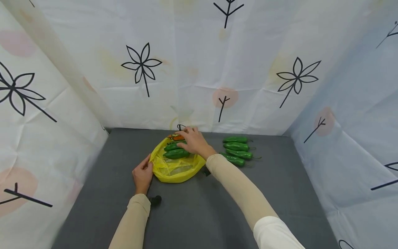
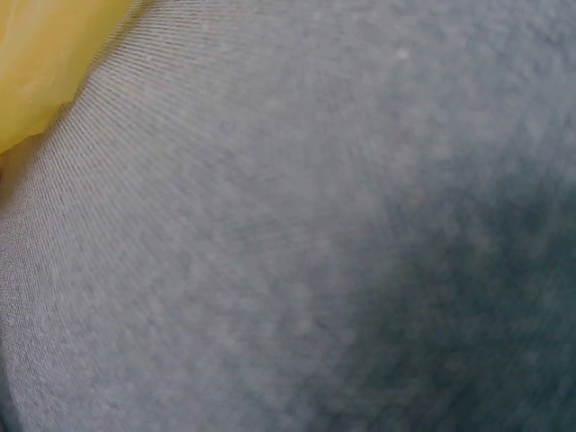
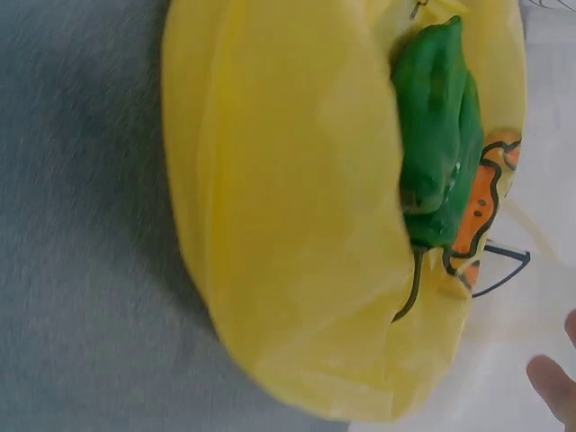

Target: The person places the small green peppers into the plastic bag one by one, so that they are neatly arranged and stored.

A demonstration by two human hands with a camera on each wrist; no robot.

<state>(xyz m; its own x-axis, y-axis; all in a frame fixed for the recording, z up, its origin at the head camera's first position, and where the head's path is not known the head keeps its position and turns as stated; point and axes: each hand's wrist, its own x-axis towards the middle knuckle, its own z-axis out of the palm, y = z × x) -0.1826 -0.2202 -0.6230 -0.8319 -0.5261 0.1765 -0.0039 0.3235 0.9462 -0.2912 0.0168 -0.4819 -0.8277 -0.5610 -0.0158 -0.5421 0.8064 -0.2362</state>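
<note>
A yellow plastic bag (image 1: 174, 179) lies on the grey table with its mouth spread wide. Inside it are green chili peppers (image 1: 176, 154), also seen as glossy peppers (image 3: 430, 117) in the right wrist view. My left hand (image 1: 143, 174) pinches the bag's left rim; in the left wrist view only a corner of the bag (image 2: 45, 63) shows. Over the back right of the bag is my right hand (image 1: 194, 141), its fingers loosely extended. The right wrist view catches fingertips (image 3: 553, 387) at its right edge, holding nothing.
Several green chili peppers (image 1: 237, 146) lie in a group on the table right of the bag. White patterned cloth (image 1: 192, 69) hangs behind and on both sides of the grey table (image 1: 199, 214).
</note>
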